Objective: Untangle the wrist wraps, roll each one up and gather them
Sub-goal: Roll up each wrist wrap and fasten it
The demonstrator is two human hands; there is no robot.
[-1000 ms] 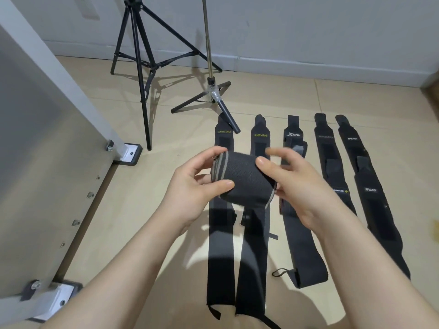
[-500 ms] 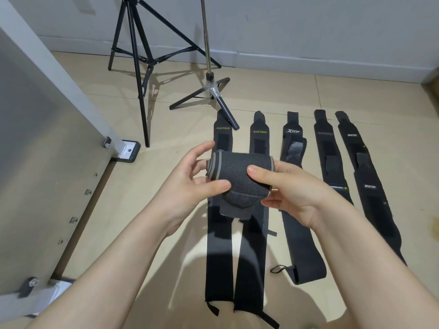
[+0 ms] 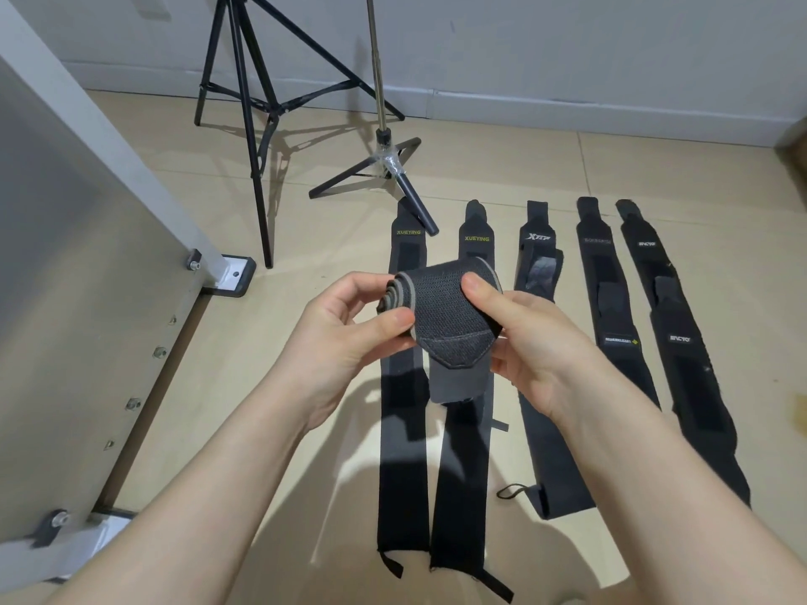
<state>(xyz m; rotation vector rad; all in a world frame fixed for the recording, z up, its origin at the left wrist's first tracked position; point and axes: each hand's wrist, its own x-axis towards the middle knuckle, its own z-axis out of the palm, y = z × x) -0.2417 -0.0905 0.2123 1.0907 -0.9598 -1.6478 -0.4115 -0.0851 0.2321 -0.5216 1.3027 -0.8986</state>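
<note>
- The rolled wrist wrap [image 3: 445, 312] is held in the air between both hands, above the near-middle of the row of wraps on the floor.
- The left hand [image 3: 349, 338] pinches the roll's left end, thumb underneath and fingers curled over the spiral edge.
- The right hand [image 3: 537, 347] grips the right side, thumb pressed on top of the roll and the other fingers wrapped behind it.
- A fastening tab [image 3: 454, 355] hangs loose from the roll's near side, with a short grey tail below it, so this wrap looks almost rolled but not yet closed.
- Five flat wraps lie side by side on the floor [image 3: 655, 168], already untangled: two marked XUEYING [image 3: 401, 430] at the left, one in the middle [image 3: 546, 430] and two [image 3: 681, 386] at the right.
- Judged from this, the step in hand is finishing the first roll; five are left.
- The next move likely calls for drawing the tab tight around the roll and pressing it down so it sticks, while the left hand keeps the coil from loosening.
- Two tripod stands [image 3: 262, 124] stand far left, one foot touching the leftmost wrap's far end.
</note>
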